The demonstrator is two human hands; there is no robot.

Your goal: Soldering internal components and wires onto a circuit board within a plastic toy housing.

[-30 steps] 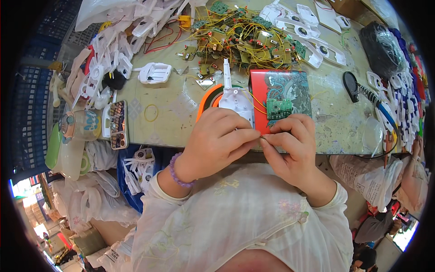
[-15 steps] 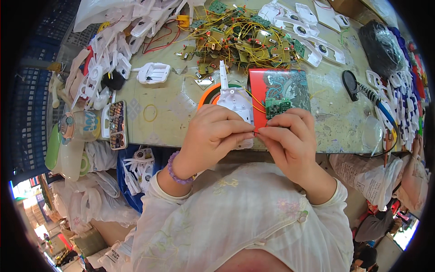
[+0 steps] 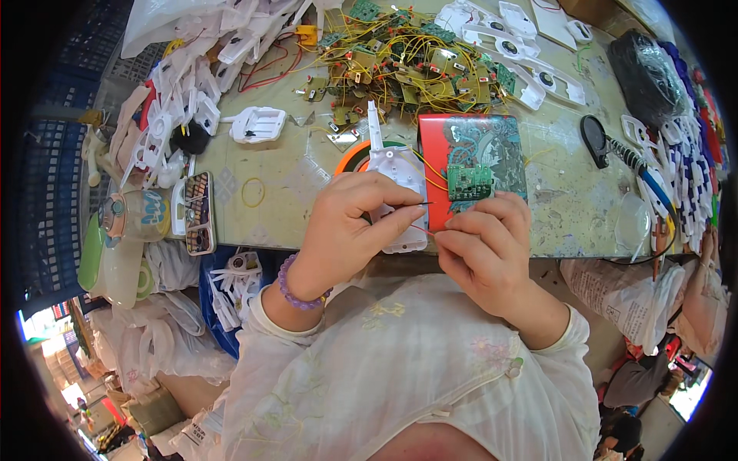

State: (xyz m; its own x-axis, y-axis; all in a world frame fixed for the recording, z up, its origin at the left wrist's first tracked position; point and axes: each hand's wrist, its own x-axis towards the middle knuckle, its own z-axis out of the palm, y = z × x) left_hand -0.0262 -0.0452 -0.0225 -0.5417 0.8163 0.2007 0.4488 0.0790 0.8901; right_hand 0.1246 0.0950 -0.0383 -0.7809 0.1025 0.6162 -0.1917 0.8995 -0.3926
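At near edge of table (image 3: 569, 223), left hand (image 3: 347, 223) pinching dark wire (image 3: 428, 203); right hand (image 3: 490, 250) pinching red wire (image 3: 420, 227); white casing (image 3: 400, 164) partly under left hand; green circuit board (image 3: 470, 183) on red-and-grey folder (image 3: 433, 138)

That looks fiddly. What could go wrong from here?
The thin red wire between the left hand and right hand could slip or break if pulled. The yellow wires seem to run to the board, so a tug might drag it. The white part lies near the edge of the table and could fall.
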